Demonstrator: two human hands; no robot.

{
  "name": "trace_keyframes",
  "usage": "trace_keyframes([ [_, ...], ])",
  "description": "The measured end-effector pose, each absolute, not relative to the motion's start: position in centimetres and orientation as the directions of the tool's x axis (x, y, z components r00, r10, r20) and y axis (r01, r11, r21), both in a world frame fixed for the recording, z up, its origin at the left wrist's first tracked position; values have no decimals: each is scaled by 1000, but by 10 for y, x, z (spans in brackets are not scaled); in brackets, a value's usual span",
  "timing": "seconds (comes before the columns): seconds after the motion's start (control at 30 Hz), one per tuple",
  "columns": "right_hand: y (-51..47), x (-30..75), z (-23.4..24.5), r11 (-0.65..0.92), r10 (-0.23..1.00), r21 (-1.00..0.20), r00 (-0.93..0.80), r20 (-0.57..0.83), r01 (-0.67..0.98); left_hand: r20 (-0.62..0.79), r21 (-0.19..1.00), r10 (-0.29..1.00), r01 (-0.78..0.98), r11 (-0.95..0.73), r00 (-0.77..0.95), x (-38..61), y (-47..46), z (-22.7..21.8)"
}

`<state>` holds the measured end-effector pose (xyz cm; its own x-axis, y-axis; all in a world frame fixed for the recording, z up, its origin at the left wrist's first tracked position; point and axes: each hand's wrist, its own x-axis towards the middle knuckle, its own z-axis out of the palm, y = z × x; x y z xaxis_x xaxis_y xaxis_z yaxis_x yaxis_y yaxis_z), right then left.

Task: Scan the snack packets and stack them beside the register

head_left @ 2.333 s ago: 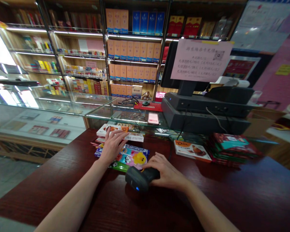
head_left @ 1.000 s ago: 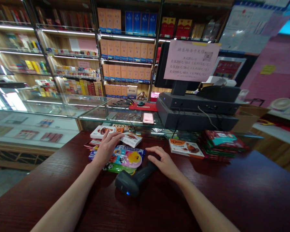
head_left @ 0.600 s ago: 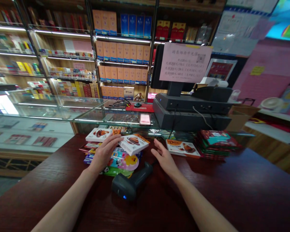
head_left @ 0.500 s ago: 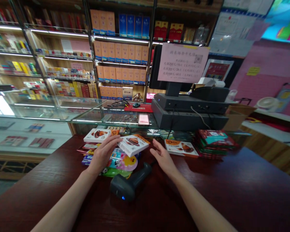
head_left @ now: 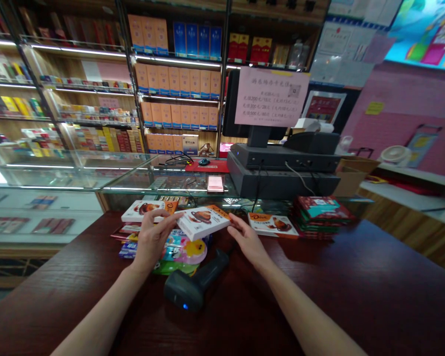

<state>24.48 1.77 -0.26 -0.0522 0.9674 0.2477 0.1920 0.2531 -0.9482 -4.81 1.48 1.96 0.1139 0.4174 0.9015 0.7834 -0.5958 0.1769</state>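
My left hand [head_left: 153, 239] holds a white and orange chocolate box [head_left: 203, 221] by its left edge, lifted above a pile of colourful snack packets [head_left: 180, 249]. My right hand [head_left: 249, 238] reaches its fingertips to the box's right edge, fingers stretched out. A black barcode scanner [head_left: 195, 281] lies on the dark wooden counter [head_left: 356, 282] just in front of both hands, its blue light on. A second box of the same kind [head_left: 144, 210] lies behind my left hand.
Another chocolate box [head_left: 273, 225] and a stack of red and teal packets [head_left: 321, 210] lie to the right. A black cash register [head_left: 282, 168] with a pink notice [head_left: 270, 97] stands behind on a glass display case [head_left: 96, 173]. Stocked shelves [head_left: 178, 84] fill the back wall.
My right hand let go of the scanner and moved up to the box. My left hand picked the chocolate box off the pile and raised it. The camera view shifted slightly right.
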Motion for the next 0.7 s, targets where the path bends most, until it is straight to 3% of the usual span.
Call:
trace_keyframes([
  [0.27, 21, 242, -6, 305, 952, -926, -46, 302, 225, 865, 155, 485, 849, -505, 131, -48, 21, 15],
  [0.47, 21, 240, -2, 327, 944, -913, -45, 326, 244, 840, 230, 528, 797, -558, 128, -43, 29, 10],
  [0.7, 13, 253, 8, 375, 920, -861, -20, 393, 343, 761, 224, 604, 777, -588, 237, -30, 33, 21],
])
